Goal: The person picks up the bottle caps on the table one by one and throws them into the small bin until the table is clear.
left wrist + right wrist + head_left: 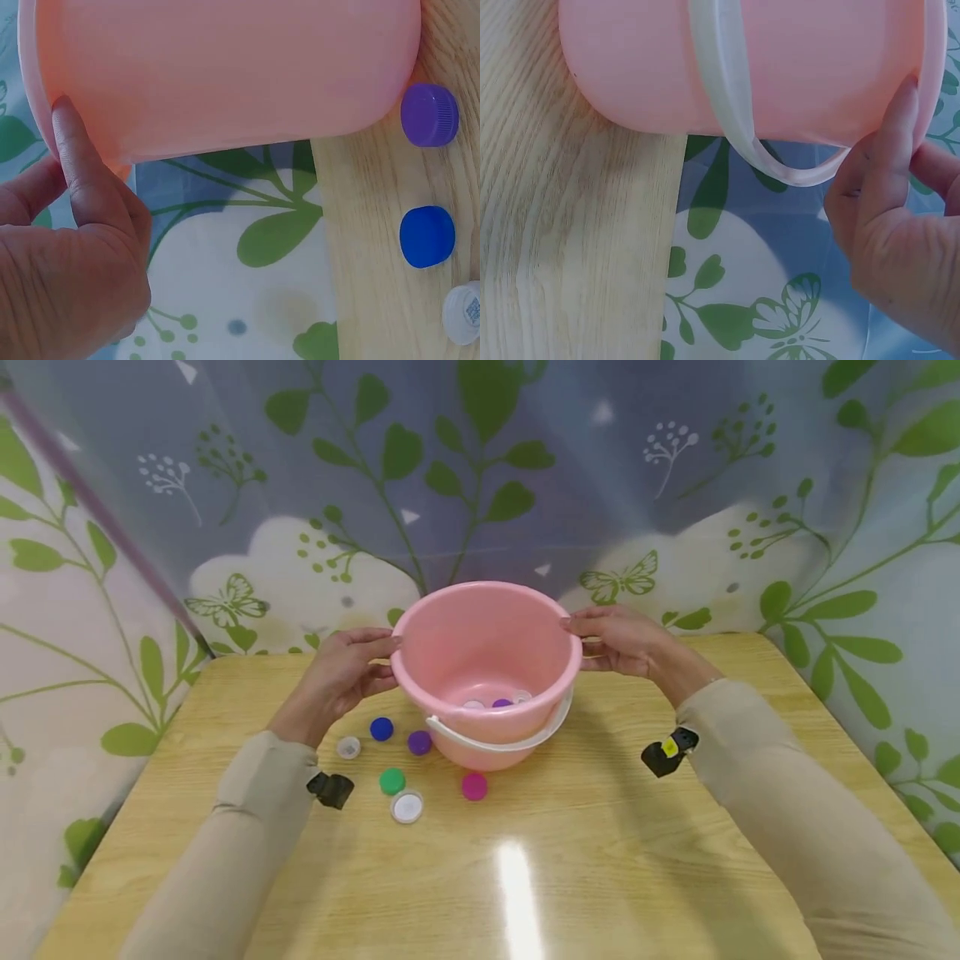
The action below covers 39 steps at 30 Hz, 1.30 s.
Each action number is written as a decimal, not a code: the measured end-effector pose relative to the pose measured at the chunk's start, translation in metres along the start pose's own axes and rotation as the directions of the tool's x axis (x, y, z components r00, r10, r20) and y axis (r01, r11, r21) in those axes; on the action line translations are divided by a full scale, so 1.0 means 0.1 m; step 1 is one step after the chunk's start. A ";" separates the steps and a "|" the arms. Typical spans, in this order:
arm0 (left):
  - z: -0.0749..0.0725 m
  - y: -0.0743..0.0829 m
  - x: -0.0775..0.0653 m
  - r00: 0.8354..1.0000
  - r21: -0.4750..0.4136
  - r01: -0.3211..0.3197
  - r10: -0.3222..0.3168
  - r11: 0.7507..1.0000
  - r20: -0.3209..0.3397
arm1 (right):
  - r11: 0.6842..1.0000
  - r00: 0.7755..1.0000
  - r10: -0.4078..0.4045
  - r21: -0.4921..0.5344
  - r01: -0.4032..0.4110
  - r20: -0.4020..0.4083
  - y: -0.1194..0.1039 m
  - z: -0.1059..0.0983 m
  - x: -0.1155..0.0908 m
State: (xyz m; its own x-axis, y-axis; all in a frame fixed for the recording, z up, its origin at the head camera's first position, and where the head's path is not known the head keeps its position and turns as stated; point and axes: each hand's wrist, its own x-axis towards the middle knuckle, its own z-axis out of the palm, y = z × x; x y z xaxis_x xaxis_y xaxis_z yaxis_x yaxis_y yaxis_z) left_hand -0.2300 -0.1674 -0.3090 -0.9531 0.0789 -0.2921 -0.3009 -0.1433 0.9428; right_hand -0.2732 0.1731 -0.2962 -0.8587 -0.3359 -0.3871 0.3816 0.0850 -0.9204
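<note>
A pink bucket (480, 643) stands on the wooden table, its mouth tipped toward me in the head view. Its white handle (510, 745) hangs down across the front. My left hand (341, 672) grips the rim at the left side, thumb and fingers on either side of the edge. On the opposite side my right hand (622, 642) pinches the rim the same way. Inside, at the bottom, lie a purple cap (502, 702) and some whitish caps, partly hidden by the front rim. In the right wrist view, the handle (727, 82) loops beside the fingers.
Left and front of the bucket, several bottle caps lie on the table (637, 877): a blue cap (382, 729), a purple cap (419, 742), a green cap (392, 781), a pink cap (474, 787) and white ones. A leaf-patterned curtain (495, 468) hangs behind.
</note>
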 end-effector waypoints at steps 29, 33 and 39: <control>-0.13 -0.20 -0.05 0.954 0.385 -0.224 0.282 0.895 -0.100 | 0.996 1.000 -0.021 0.086 0.019 0.022 0.06 -0.04 0.01; -0.32 -0.32 -0.08 0.959 0.532 -0.195 0.274 0.824 -0.071 | 0.997 1.000 -0.023 0.075 0.022 0.017 0.06 -0.03 0.02; -0.60 -0.55 -0.11 0.951 0.852 -0.211 0.303 0.480 0.065 | 0.998 1.000 -0.026 0.062 0.026 0.005 0.05 -0.01 0.00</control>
State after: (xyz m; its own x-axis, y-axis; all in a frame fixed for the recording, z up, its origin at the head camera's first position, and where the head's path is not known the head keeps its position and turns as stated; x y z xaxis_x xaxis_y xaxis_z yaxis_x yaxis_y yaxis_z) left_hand -0.2047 -0.2196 -0.3668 -0.9952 0.0958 0.0180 0.0844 0.7549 0.6504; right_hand -0.2720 0.1744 -0.3012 -0.8666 -0.3429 -0.3624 0.3797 0.0179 -0.9249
